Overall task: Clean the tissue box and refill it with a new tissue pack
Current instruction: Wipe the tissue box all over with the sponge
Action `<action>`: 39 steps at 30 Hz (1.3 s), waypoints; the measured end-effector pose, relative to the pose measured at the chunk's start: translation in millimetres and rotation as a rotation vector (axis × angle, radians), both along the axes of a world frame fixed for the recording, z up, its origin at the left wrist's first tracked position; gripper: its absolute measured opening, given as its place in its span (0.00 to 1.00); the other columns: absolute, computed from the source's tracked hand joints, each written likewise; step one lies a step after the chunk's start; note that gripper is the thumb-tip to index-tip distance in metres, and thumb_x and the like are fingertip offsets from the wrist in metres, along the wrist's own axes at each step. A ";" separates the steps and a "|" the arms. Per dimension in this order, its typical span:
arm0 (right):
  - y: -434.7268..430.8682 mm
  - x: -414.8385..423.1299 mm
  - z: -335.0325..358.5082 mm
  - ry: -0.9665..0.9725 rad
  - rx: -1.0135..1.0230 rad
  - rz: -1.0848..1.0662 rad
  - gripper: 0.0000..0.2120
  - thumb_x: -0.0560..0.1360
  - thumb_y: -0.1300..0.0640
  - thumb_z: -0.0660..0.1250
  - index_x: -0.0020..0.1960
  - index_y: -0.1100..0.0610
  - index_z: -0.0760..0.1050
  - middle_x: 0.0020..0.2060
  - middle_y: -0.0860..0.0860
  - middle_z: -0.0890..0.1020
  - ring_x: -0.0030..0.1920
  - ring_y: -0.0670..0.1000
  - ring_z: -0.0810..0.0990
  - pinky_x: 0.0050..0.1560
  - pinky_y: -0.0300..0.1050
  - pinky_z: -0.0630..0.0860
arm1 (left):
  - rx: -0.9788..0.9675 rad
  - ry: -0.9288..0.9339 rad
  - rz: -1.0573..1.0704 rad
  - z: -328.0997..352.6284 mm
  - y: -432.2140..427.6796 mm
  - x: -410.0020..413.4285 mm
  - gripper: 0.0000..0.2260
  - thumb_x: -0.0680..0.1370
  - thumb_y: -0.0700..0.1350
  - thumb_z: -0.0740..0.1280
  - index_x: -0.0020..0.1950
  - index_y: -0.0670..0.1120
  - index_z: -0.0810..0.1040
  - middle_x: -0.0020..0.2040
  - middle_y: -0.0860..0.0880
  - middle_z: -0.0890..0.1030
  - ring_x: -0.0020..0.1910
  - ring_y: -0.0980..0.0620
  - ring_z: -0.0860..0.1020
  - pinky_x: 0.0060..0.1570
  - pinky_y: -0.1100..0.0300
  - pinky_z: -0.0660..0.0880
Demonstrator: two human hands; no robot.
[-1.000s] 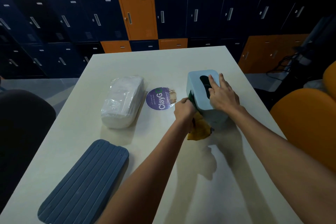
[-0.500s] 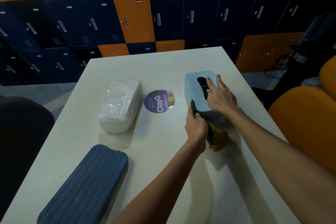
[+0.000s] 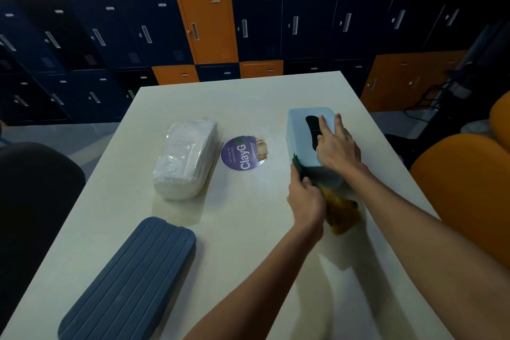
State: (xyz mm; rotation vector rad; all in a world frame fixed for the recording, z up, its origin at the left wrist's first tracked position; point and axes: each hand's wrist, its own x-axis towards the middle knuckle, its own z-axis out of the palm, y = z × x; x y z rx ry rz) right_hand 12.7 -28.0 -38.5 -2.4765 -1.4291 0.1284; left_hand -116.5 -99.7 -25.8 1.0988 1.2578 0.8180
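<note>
A pale blue tissue box with a dark oval slot on top stands at the right of the white table. My right hand lies flat on its top, fingers spread beside the slot. My left hand grips a yellow and green cloth and presses it against the box's near left corner. A clear-wrapped white tissue pack lies to the left. The dark blue ribbed lid rests at the table's near left.
A round purple sticker sits on the table between the pack and the box. Orange chairs stand to the right, a dark chair to the left. Blue and orange lockers line the wall behind.
My left hand has slid the cloth from the box's left side to its near left corner. The right hand has stayed on top of the box.
</note>
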 end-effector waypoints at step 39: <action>-2.9 -9.8 15.5 0.167 -0.082 -0.057 0.28 0.82 0.44 0.46 0.78 0.49 0.40 0.77 0.57 0.41 0.74 0.65 0.57 0.63 0.62 0.66 | 0.086 0.031 0.097 -40.5 74.2 -43.9 0.22 0.82 0.37 0.52 0.75 0.50 0.65 0.71 0.46 0.70 0.67 0.47 0.69 0.70 0.49 0.66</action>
